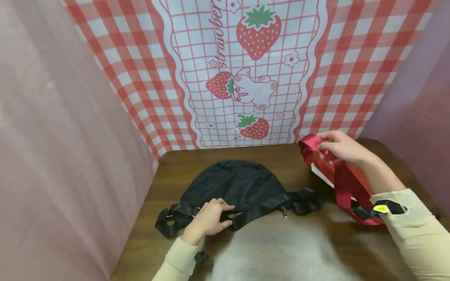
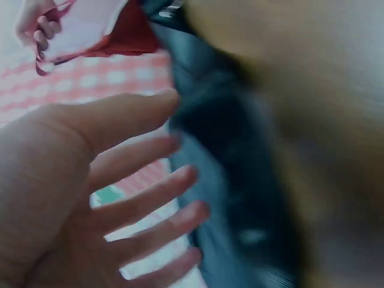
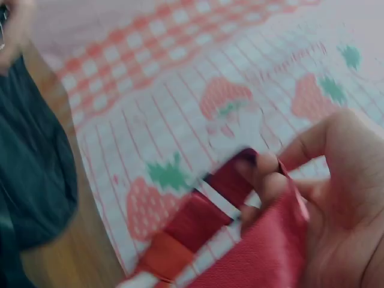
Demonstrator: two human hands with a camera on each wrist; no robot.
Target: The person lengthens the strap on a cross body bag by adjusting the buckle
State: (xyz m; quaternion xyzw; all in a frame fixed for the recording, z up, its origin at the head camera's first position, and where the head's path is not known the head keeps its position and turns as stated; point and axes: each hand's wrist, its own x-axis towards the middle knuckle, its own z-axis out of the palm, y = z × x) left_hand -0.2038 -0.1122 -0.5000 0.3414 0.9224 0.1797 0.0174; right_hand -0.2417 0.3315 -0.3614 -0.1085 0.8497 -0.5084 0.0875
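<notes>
A black half-moon bag (image 1: 232, 181) lies on the wooden table, its curved side toward the back. Its black strap (image 1: 261, 210) runs along the near edge and bunches up on the right. My left hand (image 1: 210, 217) is at the bag's near edge, fingers loosely spread; the left wrist view shows the fingertips (image 2: 195, 213) beside the black fabric, and whether they touch it I cannot tell. At the back right, my right hand (image 1: 342, 147) pinches the red strap (image 1: 311, 141) of a red bag (image 1: 318, 163) that has a white part. The right forearm hides some of it.
A strawberry-print checked cloth (image 1: 288, 82) hangs behind the table (image 1: 175, 168). Pale pink curtain (image 1: 63, 128) closes the left side, and a mauve one (image 1: 415, 101) the right. A metal zipper pull (image 1: 284, 212) hangs from the black bag's near side.
</notes>
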